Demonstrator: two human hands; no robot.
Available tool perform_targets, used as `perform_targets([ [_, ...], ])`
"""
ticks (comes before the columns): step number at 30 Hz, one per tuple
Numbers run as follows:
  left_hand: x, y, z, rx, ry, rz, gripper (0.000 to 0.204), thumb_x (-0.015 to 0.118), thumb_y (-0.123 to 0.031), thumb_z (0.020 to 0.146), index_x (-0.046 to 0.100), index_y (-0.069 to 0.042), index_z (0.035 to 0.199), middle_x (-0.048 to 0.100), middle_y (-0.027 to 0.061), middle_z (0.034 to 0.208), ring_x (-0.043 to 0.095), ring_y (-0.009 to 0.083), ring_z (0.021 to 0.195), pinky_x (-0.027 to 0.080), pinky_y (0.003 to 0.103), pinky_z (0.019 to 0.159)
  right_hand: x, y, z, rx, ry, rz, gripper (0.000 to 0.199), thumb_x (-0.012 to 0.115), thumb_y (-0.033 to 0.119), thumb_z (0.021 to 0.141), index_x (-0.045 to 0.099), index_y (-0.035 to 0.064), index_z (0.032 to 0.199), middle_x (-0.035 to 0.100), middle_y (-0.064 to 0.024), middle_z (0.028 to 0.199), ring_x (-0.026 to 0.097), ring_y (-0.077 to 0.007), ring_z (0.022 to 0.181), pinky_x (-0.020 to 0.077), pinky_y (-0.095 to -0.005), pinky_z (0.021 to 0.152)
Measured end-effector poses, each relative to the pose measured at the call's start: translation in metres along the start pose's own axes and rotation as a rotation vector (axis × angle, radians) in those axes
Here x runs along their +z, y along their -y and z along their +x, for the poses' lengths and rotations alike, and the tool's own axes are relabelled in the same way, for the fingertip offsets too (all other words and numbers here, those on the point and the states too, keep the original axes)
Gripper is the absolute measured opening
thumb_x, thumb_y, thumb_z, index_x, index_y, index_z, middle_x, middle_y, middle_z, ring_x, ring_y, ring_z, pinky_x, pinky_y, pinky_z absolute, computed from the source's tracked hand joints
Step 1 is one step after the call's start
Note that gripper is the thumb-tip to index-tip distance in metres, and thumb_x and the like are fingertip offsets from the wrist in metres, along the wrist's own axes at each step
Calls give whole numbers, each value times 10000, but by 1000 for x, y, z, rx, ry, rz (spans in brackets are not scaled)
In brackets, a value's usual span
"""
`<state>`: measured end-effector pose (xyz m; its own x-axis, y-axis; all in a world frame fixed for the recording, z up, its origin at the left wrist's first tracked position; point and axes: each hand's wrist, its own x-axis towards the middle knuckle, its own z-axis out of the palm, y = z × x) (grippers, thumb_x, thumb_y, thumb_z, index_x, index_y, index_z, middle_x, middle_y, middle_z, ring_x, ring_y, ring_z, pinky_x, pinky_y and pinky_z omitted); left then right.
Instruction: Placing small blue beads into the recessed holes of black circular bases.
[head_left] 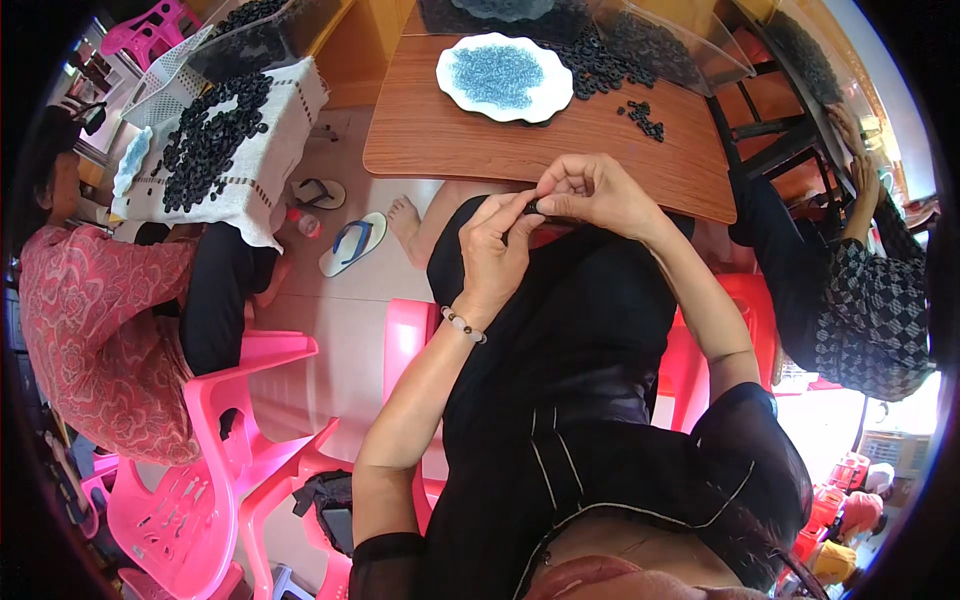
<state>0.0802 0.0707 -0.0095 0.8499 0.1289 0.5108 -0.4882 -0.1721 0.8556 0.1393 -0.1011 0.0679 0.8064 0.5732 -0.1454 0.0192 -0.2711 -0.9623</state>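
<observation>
Over my lap, just off the near edge of the wooden table, my hands meet at one small black piece (531,209). My left hand (494,248) is closed, with thumb and forefinger pinching the piece. From the other side my right hand (597,197) grips it between thumb and fingertips. The fingers cover most of the piece, so its exact kind does not show. Beyond them on the table stands a white scalloped plate (452,92) heaped with tiny bluish clear bits. To its right lie a pile of small black parts (597,72) and a few loose ones (645,120).
The brown table (420,130) bears clear bins (670,45) at the back. On the left, a person in red patterned clothes (100,330) sits by a cloth-covered table (262,165) with more black parts. Another person (865,320) works at right. Pink chairs (180,520) and sandals (353,243) are around.
</observation>
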Motion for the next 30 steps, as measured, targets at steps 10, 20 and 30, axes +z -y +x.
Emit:
perform_targets([
  [10, 0, -5, -4, 43, 72, 11, 295, 670, 97, 854, 729, -24, 1116, 680, 119, 1008, 696, 229, 856, 541, 292, 734, -4, -19, -4, 174, 33, 142, 303, 780, 222, 892, 665, 25, 1091, 724, -34, 920, 632, -65, 751, 474, -175, 659],
  [20, -2, -7, -6, 45, 17, 43, 319, 703, 64, 834, 735, -40, 1133, 637, 119, 1017, 640, 229, 861, 512, 285, 729, 11, -13, -12, 142, -70, 185, 292, 716, 218, 915, 683, 8, 1115, 741, -50, 929, 647, -65, 771, 476, -187, 664],
  [30, -2, 1, -6, 13, 60, 136, 335, 743, -16, 805, 712, -10, 1138, 666, 133, 948, 654, 266, 794, 524, 328, 699, 12, -27, -10, 46, -151, -43, 166, 693, 139, 935, 683, -21, 979, 735, -55, 823, 635, -49, 699, 494, -211, 637],
])
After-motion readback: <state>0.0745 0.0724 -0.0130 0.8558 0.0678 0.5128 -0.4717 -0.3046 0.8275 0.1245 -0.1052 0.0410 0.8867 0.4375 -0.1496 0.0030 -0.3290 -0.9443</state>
